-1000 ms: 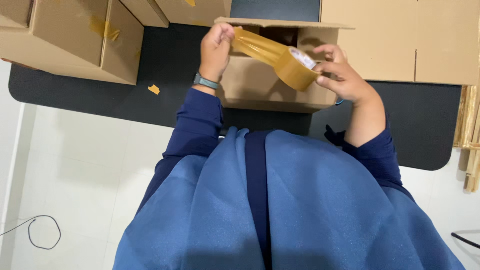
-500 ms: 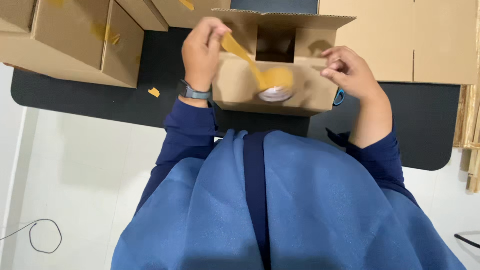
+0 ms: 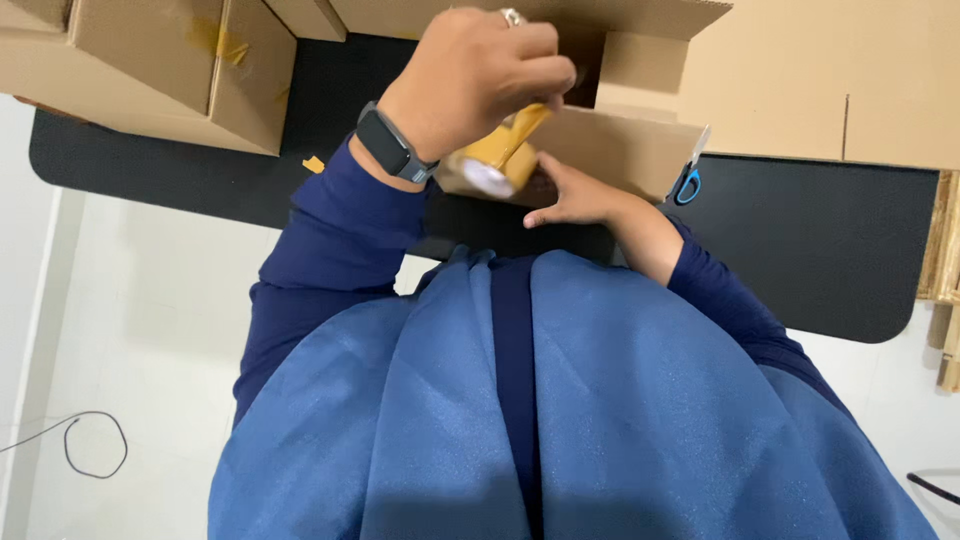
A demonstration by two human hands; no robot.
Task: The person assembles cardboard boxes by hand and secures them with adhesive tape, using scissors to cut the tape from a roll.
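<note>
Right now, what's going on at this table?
A person in blue is working with brown packing tape over an open cardboard box on a black table. The left hand pinches the pulled-out tape strip, while the right hand rests by the tape roll, which hangs at the box's near side. Blue-handled scissors lie beside the box.

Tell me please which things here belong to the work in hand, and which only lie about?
In use:
- brown roll of packing tape, between left hand and right hand
- open brown cardboard box behind it

Lying about:
- blue-handled scissors on the black table
- closed cardboard boxes at left
- black cable loop on the floor
</note>
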